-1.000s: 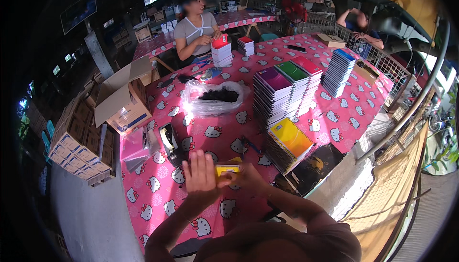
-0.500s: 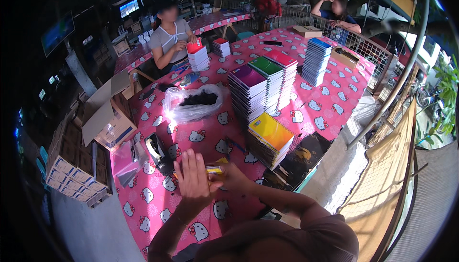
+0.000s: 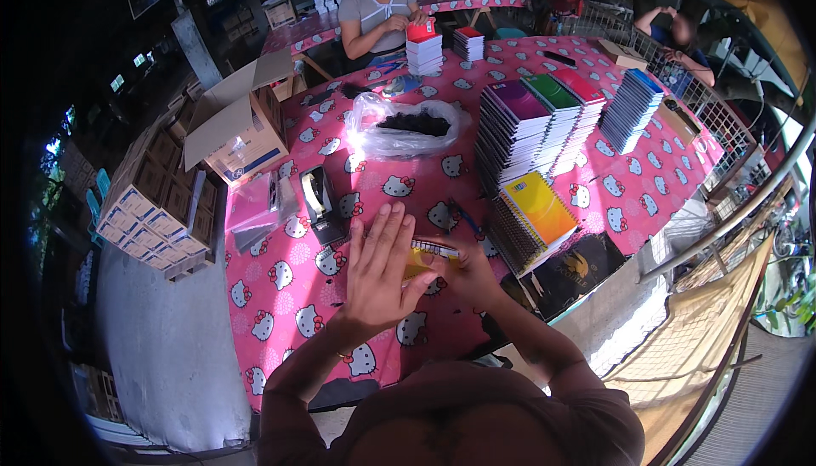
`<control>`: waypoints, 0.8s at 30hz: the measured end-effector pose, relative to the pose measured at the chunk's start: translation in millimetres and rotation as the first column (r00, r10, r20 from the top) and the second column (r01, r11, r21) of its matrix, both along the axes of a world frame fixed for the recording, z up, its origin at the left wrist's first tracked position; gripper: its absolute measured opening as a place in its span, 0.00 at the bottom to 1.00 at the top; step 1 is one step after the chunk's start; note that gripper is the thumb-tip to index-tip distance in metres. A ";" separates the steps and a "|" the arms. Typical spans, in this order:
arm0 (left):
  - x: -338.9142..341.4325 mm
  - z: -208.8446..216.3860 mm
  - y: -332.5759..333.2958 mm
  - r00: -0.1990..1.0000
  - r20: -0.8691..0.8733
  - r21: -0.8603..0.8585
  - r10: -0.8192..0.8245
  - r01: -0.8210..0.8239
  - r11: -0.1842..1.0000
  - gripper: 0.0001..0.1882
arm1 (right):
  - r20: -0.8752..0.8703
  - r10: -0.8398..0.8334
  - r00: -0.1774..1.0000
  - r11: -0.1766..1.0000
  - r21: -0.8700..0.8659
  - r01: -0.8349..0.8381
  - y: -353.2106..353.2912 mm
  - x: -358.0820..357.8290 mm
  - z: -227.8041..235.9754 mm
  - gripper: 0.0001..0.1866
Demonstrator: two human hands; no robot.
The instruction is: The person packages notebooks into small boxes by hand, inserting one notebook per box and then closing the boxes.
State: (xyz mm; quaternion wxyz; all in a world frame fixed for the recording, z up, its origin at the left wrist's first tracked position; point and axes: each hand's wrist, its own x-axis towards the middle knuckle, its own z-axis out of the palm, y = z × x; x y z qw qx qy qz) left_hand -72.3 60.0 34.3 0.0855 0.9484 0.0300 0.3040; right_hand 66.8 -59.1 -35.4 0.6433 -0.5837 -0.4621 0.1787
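Both hands stay raised over the pink worktop (image 3: 280,296): left hand (image 3: 380,266) fingers spread flat against the small yellow notebook (image 3: 425,255), right hand (image 3: 472,272) still gripping its far side.

Bright daylight from the right, dim left side, dark fisheye rim, bent edges, faces blurred

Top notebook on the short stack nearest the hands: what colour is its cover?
Yellow shading to orange, on the spiral notebook; the head view shows it.
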 end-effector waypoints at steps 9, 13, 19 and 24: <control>-14.8 55.4 21.6 0.902 -0.399 -0.229 -0.167 0.078 0.970 0.28 | 0.092 0.083 0.992 0.992 -0.103 -0.073 -6.0 6.7 -3.4 0.16; -6.5 40.5 22.3 0.806 -0.559 -0.344 -0.196 -0.009 0.939 0.29 | 0.148 0.207 0.967 0.968 -0.174 -0.181 -4.8 4.7 9.4 0.16; -10.5 45.9 25.4 0.799 -0.559 -0.338 -0.222 0.025 0.941 0.33 | 0.127 0.195 0.973 0.967 -0.189 -0.170 -4.2 2.0 17.2 0.17; -33.5 66.0 19.3 0.916 -0.366 -0.214 -0.166 0.091 0.973 0.28 | 0.111 0.199 0.974 0.970 -0.164 -0.180 -4.2 3.3 12.4 0.15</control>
